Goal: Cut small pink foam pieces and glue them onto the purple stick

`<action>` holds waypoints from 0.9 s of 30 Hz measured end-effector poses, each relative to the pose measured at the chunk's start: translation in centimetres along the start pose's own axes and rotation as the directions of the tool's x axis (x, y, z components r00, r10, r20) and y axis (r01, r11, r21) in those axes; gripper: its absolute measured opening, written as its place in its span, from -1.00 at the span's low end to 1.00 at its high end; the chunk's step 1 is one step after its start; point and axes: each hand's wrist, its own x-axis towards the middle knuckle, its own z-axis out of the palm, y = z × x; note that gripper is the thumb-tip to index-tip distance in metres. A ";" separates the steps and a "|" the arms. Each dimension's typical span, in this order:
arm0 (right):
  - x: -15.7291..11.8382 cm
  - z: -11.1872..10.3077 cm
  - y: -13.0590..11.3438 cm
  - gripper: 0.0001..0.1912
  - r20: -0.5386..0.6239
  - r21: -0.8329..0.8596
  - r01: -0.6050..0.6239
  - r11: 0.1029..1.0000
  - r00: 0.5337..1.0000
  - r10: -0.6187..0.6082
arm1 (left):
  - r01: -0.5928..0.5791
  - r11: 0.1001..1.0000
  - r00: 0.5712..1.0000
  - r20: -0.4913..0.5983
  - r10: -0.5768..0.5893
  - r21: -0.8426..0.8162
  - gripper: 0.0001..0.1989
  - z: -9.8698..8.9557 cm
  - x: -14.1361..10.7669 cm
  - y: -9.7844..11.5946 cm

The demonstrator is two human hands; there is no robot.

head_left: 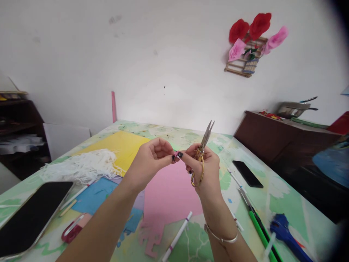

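Observation:
Over the table, my left hand (152, 158) and my right hand (207, 167) meet at the fingertips. Pinched between them is a small pink piece (176, 154), mostly covered by the thumbs and fingers. A pair of gold-handled scissors (207, 136) also hangs on my right hand, blades pointing up and slightly parted. Below both hands lies a pink sheet (171, 193) with a cut, ragged lower left corner. Blue sheets (95, 196) lie to the left, partly behind my left forearm.
White yarn (81, 165) lies on a yellow sheet (122, 142). Left is a large phone (32, 214); right are a smaller phone (247, 174), green-handled scissors (259, 222) and a blue glue gun (286, 233). White markers (177, 236) are scattered about. A wall stands behind the table.

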 end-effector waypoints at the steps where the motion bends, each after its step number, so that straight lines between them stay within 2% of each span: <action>1: 0.0 0.0 0.0 -0.76 -0.005 -0.005 0.002 1.000 1.000 -0.002 | -0.005 1.000 1.000 0.000 0.005 0.010 -0.86 0.0 -0.1 0.1; 7: -0.1 0.0 -0.1 -0.75 -0.018 -0.036 0.015 0.999 1.000 -0.016 | -0.068 0.990 0.998 0.002 0.068 0.120 -0.89 0.1 -0.1 -0.2; 14: 0.0 -0.1 -0.1 -0.77 -0.009 -0.054 0.021 0.998 1.000 -0.021 | -0.074 0.993 0.996 -0.038 0.078 0.095 -0.95 0.0 -0.1 -0.2; 18: -0.1 -0.2 -0.3 -0.82 0.012 -0.189 0.079 0.979 0.997 -0.079 | -0.044 0.997 0.994 -0.094 0.051 0.070 -0.94 -0.2 0.0 -0.1; 21: -0.4 -0.1 -0.5 -0.81 0.098 -0.376 0.146 0.915 0.988 -0.118 | -0.031 0.999 0.994 -0.101 0.030 -0.007 -0.90 -0.4 0.1 -0.3; 27: -1.0 0.2 -0.3 -0.67 0.266 -0.623 0.353 0.698 0.935 -0.235 | 0.000 0.986 0.988 -0.152 -0.025 -0.164 -0.84 -0.3 0.0 -0.2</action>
